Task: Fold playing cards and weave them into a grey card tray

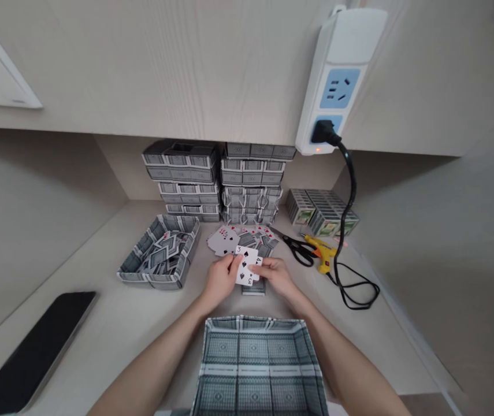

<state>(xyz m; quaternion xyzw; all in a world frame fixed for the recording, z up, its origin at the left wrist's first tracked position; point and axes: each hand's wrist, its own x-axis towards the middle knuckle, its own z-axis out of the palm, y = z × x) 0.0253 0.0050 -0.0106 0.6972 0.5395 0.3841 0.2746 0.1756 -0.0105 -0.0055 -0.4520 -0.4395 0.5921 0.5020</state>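
Note:
Between my two hands are a three of spades [245, 267] and, partly behind it, a four of a black suit [258, 262]. My left hand [223, 278] pinches the left side of the three, and my right hand [276, 274] grips the right side of the pair. Below them lies a face-down card stack [253, 288] with a grey patterned back. Loose cards [223, 240], some face up, are spread just beyond my hands. Nearest my body stands a box made of cards [253, 370], its inside lined with grey card backs.
A card-made tray [176, 284] with folded cards inside sits left, near a black phone-like slab [34, 346]. Card boxes [253, 199] are stacked behind. Scissors [301, 254], a yellow glue gun [323, 254], its cable [359, 306] and card packs [327, 211] lie right, under a power strip [337, 86].

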